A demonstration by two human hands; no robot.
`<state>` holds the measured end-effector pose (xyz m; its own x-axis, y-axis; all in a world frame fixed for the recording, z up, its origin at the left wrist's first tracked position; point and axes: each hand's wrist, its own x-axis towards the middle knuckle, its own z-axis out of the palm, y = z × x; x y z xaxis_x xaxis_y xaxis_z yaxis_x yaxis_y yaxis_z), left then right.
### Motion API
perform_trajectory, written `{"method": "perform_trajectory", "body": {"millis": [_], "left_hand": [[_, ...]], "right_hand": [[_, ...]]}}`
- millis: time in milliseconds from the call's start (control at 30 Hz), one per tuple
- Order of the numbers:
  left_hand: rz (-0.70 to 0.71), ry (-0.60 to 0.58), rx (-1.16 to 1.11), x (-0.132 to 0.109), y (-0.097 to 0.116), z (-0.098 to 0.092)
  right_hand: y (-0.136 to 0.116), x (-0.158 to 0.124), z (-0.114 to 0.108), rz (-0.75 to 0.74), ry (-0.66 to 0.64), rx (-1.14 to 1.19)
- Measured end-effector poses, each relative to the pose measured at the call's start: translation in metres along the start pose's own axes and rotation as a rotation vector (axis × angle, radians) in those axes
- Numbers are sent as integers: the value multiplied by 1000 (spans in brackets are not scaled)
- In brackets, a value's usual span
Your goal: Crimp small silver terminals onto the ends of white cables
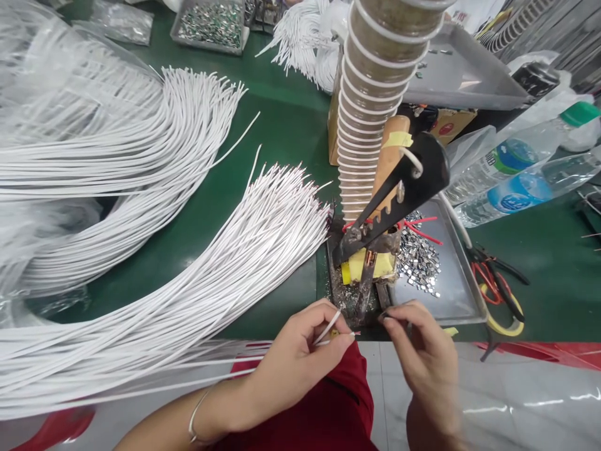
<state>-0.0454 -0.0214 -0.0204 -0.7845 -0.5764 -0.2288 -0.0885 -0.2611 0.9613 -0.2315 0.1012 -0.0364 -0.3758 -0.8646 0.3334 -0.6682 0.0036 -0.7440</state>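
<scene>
My left hand (300,360) is closed in a pinch on a white cable (332,324), whose thin bare wire ends poke out past my thumb. To the right, the thumb and forefinger of my right hand (425,354) press together on something small and dark, too small to name. Between and just beyond my hands, a soldering iron (369,272) points down from a black notched bracket (375,219). Small metal connectors (417,257) lie heaped in a grey metal tray (462,304) behind my right hand. A thick bundle of white cables (225,263) stretches along my left side.
A ribbed extraction hose (375,81) rises behind the iron. Two plastic bottles (521,188) lie at the right, near black-handled pliers (500,275). More white cables (188,131) lie further left. A tray of small parts (211,25) sits at the back of the green table (282,119).
</scene>
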Motion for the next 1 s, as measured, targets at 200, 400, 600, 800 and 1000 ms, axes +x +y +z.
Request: {"method": "perform_trajectory", "body": {"millis": [200, 400, 600, 800, 1000], "left_hand": [[-3, -11, -168, 1, 2, 3], [-47, -8, -217, 1, 0, 3], [-57, -16, -219, 1, 3, 1], [-66, -6, -244, 6, 4, 1], [-65, 9, -268, 10, 2, 0]], "right_hand": [[-18, -7, 18, -106, -50, 150], [-20, -8, 23, -102, -39, 176], [-22, -8, 25, -109, -33, 170], [-26, -7, 25, -189, 87, -69], [-31, -4, 26, -291, 162, -203]]}}
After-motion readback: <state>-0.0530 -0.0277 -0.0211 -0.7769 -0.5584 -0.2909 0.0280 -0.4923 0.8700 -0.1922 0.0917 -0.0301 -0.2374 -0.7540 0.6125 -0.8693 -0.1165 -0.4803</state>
